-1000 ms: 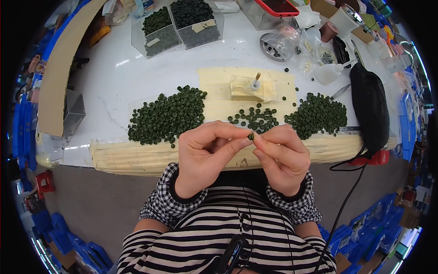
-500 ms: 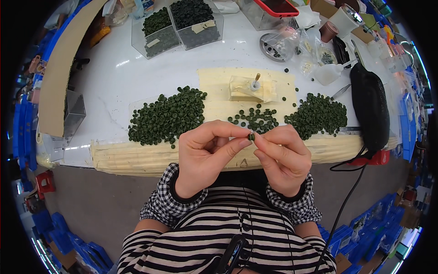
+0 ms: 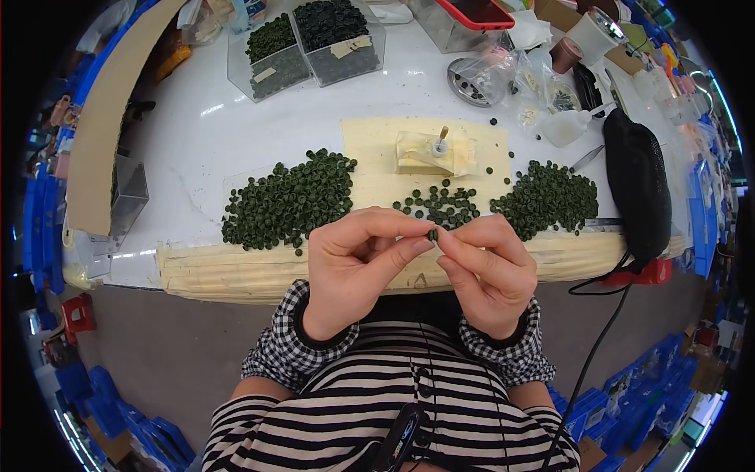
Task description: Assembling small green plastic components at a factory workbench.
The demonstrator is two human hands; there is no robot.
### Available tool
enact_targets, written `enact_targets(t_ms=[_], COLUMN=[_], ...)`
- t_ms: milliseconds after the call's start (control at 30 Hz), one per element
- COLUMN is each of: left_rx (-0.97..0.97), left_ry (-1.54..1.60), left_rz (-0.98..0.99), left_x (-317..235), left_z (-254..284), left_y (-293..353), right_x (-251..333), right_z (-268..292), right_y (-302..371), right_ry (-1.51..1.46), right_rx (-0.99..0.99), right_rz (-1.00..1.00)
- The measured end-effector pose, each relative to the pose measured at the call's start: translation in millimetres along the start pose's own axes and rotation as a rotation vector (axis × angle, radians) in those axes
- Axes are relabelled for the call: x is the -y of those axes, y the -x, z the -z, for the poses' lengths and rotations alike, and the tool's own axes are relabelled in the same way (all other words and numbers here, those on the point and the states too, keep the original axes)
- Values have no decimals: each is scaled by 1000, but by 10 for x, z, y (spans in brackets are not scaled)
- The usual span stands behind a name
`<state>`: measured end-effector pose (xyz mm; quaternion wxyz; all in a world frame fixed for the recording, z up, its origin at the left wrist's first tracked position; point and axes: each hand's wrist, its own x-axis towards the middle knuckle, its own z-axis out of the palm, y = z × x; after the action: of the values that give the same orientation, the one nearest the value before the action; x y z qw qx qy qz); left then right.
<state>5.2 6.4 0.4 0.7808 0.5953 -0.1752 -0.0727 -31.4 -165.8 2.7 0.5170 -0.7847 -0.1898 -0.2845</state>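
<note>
Thumb and forefinger of our left hand (image 3: 346,271) pinch together, parted only by the thickness of one small, round, dark-green button-like piece (image 3: 432,235). Fingertips of our right hand (image 3: 495,271) meet it from the right, bunched close; how firmly they grip, we cannot tell. We hold the piece above the near edge of the white tabletop (image 3: 189,173), centred between our hands. It seems to stand on edge, its narrow rim toward us and its flat faces left and right, so its long axis runs roughly near to far; its exact tilt is too small to make out.

Beyond our hands we count three groups of similar dark-green pieces: a large left heap (image 3: 291,197), a sparser middle cluster (image 3: 444,204) and a right heap (image 3: 550,197), each too crowded to count singly. Farther off, we see one cream, tape-wrapped block (image 3: 417,157) bearing one small pale cup (image 3: 440,148) with one brown stick (image 3: 443,133) in it. At the far left, two clear plastic boxes (image 3: 285,72) stand side by side, filled with dark pieces.
</note>
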Motion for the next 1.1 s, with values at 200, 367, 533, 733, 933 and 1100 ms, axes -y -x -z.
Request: enact_targets(t_ms=[200, 367, 533, 733, 933, 1100], left_rx=[-3, -12, 7, 6, 9, 39], left_ry=[21, 33, -7, -3, 35, -57], left_rz=[7, 20, 28, 11, 15, 12], left_x=[1, -11, -3, -5, 13, 36], left_z=[-10, -22, 7, 0, -4, 54], left_y=[-8, -17, -14, -16, -12, -30], right_x=[1, 2, -1, -2, 21, 10], right_z=[-3, -7, -11, -17, -23, -3], right_y=[-10, -17, -9, -5, 12, 18], right_ry=[-15, -32, -37, -56, -88, -63], right_rx=[0, 2, -2, 2, 3, 29], right_rz=[-7, -19, -20, -28, -60, -80])
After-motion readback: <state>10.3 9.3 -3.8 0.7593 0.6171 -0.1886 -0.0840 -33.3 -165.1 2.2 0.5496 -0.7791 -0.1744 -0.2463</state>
